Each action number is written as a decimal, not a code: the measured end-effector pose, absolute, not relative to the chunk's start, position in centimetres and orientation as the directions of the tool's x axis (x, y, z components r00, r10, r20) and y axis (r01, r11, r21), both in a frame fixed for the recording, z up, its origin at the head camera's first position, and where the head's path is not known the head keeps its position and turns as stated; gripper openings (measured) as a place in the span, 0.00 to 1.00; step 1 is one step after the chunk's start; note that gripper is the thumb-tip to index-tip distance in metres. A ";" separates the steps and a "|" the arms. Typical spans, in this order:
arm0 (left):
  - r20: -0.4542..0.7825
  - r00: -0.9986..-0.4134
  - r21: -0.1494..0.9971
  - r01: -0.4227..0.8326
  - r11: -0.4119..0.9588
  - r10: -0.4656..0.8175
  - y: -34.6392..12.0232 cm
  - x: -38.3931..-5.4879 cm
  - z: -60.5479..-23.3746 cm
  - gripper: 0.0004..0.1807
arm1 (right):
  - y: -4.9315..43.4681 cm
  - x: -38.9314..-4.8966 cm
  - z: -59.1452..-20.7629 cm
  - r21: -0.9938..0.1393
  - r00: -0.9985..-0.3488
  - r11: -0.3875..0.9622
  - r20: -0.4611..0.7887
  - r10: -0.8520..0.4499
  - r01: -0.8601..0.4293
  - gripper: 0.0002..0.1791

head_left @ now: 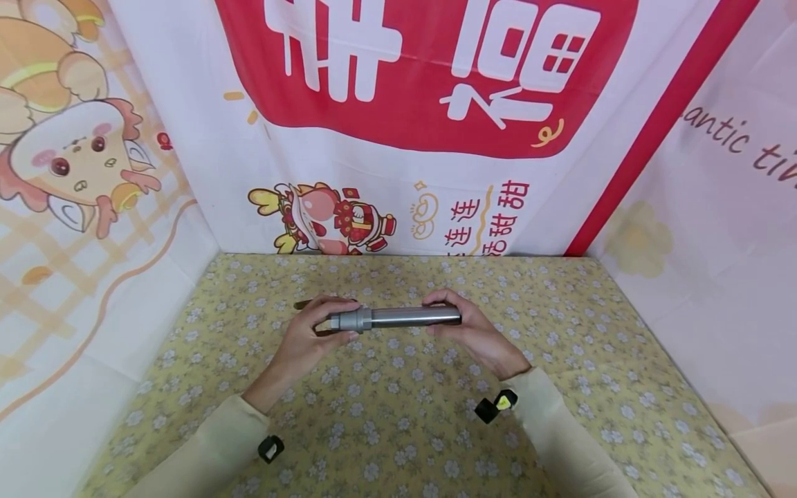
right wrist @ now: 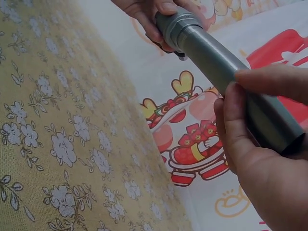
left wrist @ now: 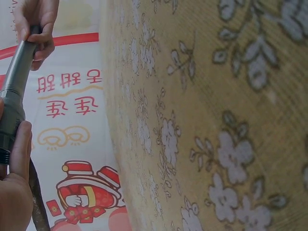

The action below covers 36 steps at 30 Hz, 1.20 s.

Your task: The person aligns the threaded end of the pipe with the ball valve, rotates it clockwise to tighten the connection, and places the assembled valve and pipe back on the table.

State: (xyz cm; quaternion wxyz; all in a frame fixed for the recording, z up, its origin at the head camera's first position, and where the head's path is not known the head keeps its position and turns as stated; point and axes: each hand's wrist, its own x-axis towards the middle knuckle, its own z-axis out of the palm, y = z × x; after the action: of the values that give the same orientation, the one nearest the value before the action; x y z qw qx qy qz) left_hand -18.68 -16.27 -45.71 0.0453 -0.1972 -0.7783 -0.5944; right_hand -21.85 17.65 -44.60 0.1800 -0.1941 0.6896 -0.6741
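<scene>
A shiny metal tube (head_left: 405, 317) with a grey collared fitting (head_left: 356, 320) on its left end is held level above the table. My left hand (head_left: 306, 332) grips the fitting between the fingers and thumb. The right hand (head_left: 478, 330) holds the tube near its dark right end, fingers on the far side and thumb on the near side. In the right wrist view the tube (right wrist: 216, 57) runs from the left hand (right wrist: 149, 17) down to the right hand (right wrist: 260, 163). A dark, narrow piece (left wrist: 38, 197) shows behind the left hand; its kind is unclear.
A yellowish floral cloth (head_left: 398, 415) covers the table. Printed white and red fabric (head_left: 398, 138) hangs behind it, with more printed fabric on the left side (head_left: 81, 277) and right side (head_left: 703, 277). Black bands with small pieces (head_left: 271, 449) sit on both sleeves.
</scene>
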 end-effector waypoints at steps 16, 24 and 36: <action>0.291 -0.923 0.913 0.347 0.216 0.252 -16.2 -18.7 -45.6 0.24 | 17.8 -21.9 -44.6 -0.999 -0.860 0.031 0.000 -0.510 -0.019 0.23; 0.285 -0.925 0.915 0.341 0.217 0.251 -16.2 -18.6 -45.5 0.25 | 17.9 -22.0 -44.7 -0.999 -0.862 0.036 0.000 -0.507 -0.021 0.24; 0.293 -0.923 0.911 0.349 0.221 0.249 -16.3 -18.6 -45.5 0.24 | 17.7 -22.0 -44.6 -0.999 -0.864 0.037 0.006 -0.504 -0.028 0.27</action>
State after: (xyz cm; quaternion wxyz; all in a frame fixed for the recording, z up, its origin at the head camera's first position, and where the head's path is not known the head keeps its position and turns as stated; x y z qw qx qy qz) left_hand -18.61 -16.29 -45.47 0.0418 -0.1916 -0.7801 -0.5942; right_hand -21.95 17.69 -44.58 0.1783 -0.1905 0.6975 -0.6674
